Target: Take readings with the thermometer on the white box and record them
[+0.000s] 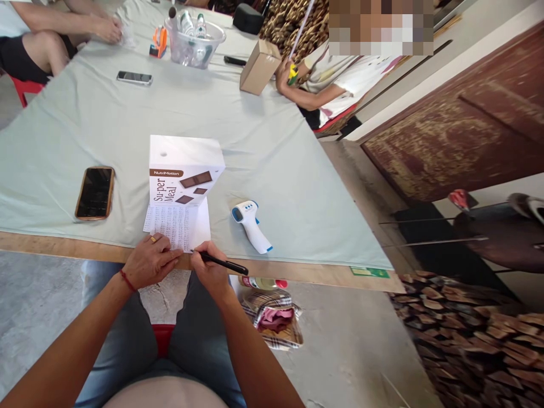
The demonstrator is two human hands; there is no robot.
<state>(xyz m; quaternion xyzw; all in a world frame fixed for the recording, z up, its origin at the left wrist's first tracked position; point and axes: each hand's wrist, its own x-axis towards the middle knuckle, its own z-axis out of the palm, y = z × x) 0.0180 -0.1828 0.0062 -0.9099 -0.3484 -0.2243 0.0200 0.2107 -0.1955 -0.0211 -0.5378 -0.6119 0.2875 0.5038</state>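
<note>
A black pen [223,262] is held in my right hand [211,269], its tip touching the lower part of a white sheet of paper [198,224]. Rows of small dark writing cover much of the sheet. My left hand [151,262] lies over the paper's lower left edge, fingers stretched toward the pen tip. Behind the paper, touching its far end, stands a white NutriMotion box [185,170] with brown chocolate pictures. To the right of my right hand lies a white and blue infrared thermometer [251,224].
Left lies a phone in a brown case [95,192]; farther back are another phone [135,78], an orange tape dispenser [158,42] and a clear tub of bottles [196,48]. A co-worker by the cardboard box [260,66] holds a yellow tape measure [293,73]. Another person's hands [110,29] are far left.
</note>
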